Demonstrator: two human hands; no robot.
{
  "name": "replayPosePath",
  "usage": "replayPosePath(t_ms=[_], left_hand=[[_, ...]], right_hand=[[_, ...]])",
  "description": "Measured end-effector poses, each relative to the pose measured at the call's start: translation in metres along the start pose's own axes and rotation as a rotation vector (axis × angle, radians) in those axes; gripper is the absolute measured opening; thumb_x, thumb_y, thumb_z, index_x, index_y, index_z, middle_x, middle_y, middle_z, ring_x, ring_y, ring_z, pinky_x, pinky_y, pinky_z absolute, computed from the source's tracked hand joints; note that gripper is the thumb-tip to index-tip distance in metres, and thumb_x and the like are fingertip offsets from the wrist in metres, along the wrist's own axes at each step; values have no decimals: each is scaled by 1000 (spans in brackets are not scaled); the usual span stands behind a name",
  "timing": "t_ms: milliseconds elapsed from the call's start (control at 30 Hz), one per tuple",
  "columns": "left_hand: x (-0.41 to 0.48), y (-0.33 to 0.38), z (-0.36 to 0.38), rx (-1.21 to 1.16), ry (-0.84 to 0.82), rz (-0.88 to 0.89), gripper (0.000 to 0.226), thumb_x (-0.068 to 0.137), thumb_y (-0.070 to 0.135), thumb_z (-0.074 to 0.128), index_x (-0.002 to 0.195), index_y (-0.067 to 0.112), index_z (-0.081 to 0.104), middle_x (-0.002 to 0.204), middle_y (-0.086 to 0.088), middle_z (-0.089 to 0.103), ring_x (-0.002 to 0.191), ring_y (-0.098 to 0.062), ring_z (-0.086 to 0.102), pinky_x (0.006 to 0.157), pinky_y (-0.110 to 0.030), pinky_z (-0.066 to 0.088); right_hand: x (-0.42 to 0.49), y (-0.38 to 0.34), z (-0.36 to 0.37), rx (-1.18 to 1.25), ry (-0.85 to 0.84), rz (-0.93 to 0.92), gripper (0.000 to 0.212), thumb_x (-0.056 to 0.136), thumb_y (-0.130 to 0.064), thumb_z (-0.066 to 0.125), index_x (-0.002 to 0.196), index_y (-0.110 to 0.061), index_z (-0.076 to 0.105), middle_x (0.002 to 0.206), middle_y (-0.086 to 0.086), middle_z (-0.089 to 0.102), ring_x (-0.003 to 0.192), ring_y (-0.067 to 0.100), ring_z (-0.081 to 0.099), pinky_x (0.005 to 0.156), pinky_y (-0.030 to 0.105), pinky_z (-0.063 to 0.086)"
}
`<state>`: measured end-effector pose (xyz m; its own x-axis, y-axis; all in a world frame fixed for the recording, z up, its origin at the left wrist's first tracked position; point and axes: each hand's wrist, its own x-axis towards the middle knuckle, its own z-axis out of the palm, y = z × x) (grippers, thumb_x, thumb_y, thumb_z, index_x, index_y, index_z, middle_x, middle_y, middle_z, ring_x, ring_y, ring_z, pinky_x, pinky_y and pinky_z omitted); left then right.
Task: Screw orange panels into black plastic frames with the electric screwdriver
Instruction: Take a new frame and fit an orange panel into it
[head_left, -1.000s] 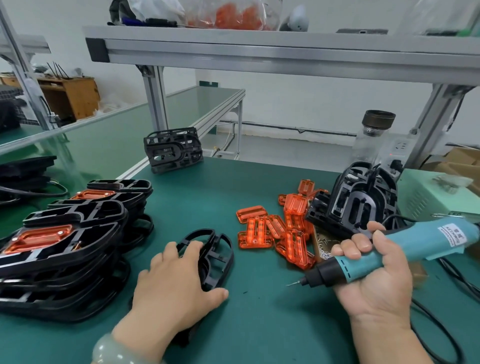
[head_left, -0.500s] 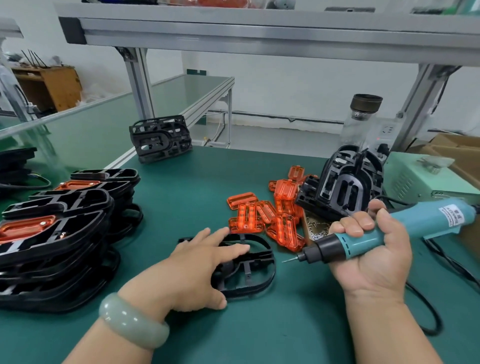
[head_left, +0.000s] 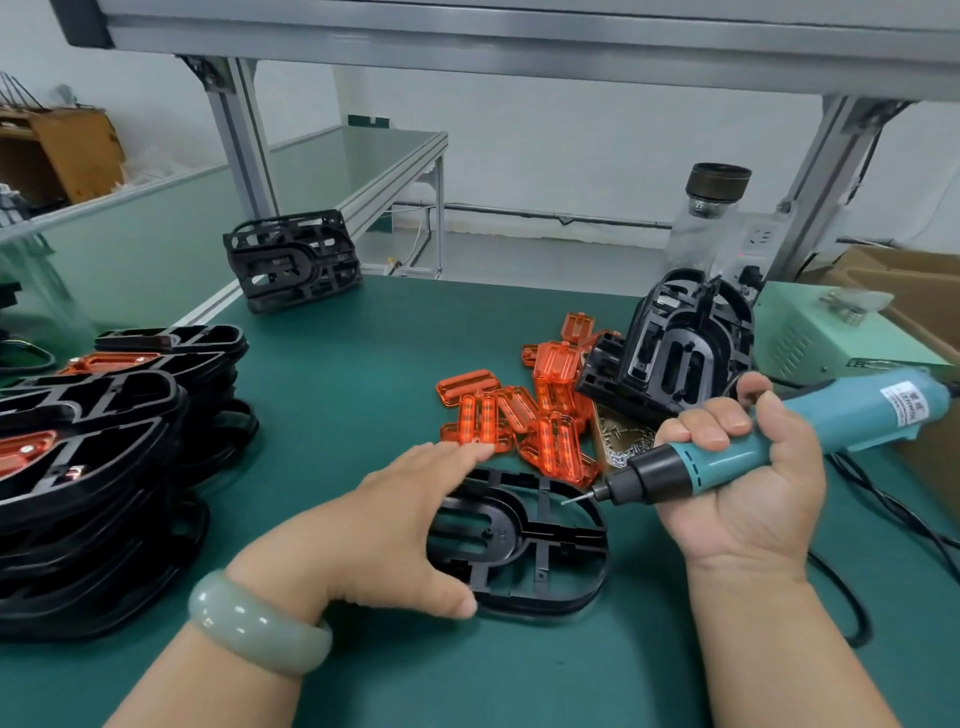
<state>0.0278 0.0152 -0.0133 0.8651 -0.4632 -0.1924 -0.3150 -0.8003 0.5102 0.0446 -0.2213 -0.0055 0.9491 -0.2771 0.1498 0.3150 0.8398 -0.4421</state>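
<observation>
Right hand (head_left: 748, 493) around electric screwdriver (head_left: 852, 410)

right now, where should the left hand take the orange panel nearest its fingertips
Probably pinch the orange panel across its two long side edges, coming from above at its near short end. It lies flat, lengthwise toward the left hand, with its left edge free on the mat; other panels crowd its right side.
</observation>
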Motion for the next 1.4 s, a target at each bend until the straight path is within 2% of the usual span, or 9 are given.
replayPosePath(t_ms=[100,367,633,767,833,900,1133,1300,1400], left_hand=[[1,-1,1,-30,44,-5,119,53,53,80,144,47,4,140,25,22,131,3,20,112,-23,23],[4,-2,2,-72,81,-22,120,44,74,67,142,50,2,136,32,17,138,-1,12,115,-32,21],[62,-13,-17,-117,457,-374,64,83,50,61,137,20,46,133,-1,55,123,-19,51,101,-30,38],[91,-8,-17,-48,392,-467,55,74,67,59,102,21,67,113,-2,65,108,-26,57,93,-36,47],[96,-6,-15,-28,379,-455,47,69,67,64,72,20,60,90,-2,66,90,-25,60,80,-34,50],[97,-7,-14,-53,411,-427,42,72,57,68,66,17,57,74,0,64,77,-22,61,66,-30,47],[70,-7,-17,-644,788,-311,15,82,18,68,73,30,65,66,9,67,57,-10,62,55,-22,49],[40,2,-12,-1130,523,-203,31,90,-1,54,99,26,65,77,2,71,58,-10,66,42,-15,46],[29,1,-11,-1172,369,-155,42,86,-13,52,111,20,59,80,-7,72,58,-11,64,45,-14,47]], right_hand=[[1,0,-1,4,6,2,19,94,-21,37,86,-24,53,55,-13,45,45,2,43,54,16,43],[-1,3,-1,-16,0,-2,16,92,-21,39,86,-23,53,55,-13,45,45,2,43,54,17,43],[0,5,-2,-25,6,23,9,85,-22,45,85,-23,55,54,-13,45,44,3,43,54,17,44],[-1,6,-2,-39,7,27,8,79,-22,49,85,-23,55,54,-12,45,44,4,43,53,17,44],[0,7,-3,-43,7,36,9,79,-22,49,85,-22,55,54,-11,44,43,4,43,53,17,44],[0,8,-3,-52,8,42,9,79,-21,49,85,-22,55,54,-11,44,43,4,43,52,17,44],[0,9,-5,-38,2,50,9,79,-21,49,85,-22,55,54,-12,45,44,4,43,53,18,44],[0,9,-5,-20,0,49,8,79,-21,50,84,-22,56,54,-12,45,44,4,44,53,18,45],[-1,9,-5,-33,2,49,9,79,-21,49,84,-22,56,54,-11,45,44,4,44,53,18,45]])
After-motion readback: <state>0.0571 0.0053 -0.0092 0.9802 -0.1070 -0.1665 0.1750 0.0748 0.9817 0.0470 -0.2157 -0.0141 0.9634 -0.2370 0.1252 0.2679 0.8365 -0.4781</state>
